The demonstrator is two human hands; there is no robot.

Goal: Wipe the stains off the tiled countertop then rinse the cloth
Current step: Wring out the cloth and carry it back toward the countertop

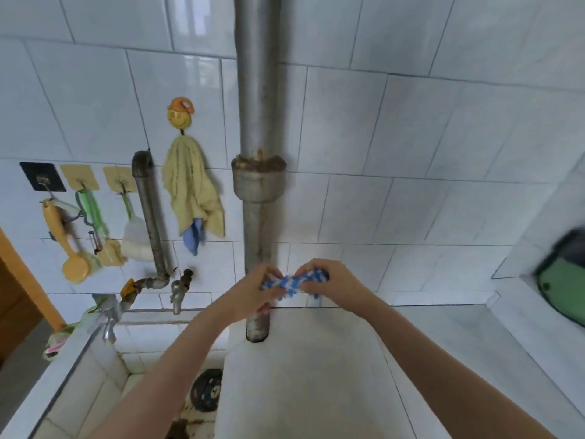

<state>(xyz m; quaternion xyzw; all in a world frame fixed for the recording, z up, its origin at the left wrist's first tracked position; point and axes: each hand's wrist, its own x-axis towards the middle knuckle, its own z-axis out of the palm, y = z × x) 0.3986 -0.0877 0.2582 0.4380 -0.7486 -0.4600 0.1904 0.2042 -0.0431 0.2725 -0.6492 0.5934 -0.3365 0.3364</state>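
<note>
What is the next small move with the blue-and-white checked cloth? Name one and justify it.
Probably carry the blue-and-white checked cloth left, under the metal tap above the tiled sink. Both the left hand and right hand grip it bunched over the white tiled countertop, so it isn't yet where water can reach it.

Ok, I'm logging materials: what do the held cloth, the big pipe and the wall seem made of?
The cloth, gripped by the left hand and right hand, looks like soft woven fabric, blue and white: it bunches into folds. The pipe seems metal, dull grey, with rust at its collar. The wall is likely glazed ceramic tile: glossy white, reflections, grout lines.
</note>
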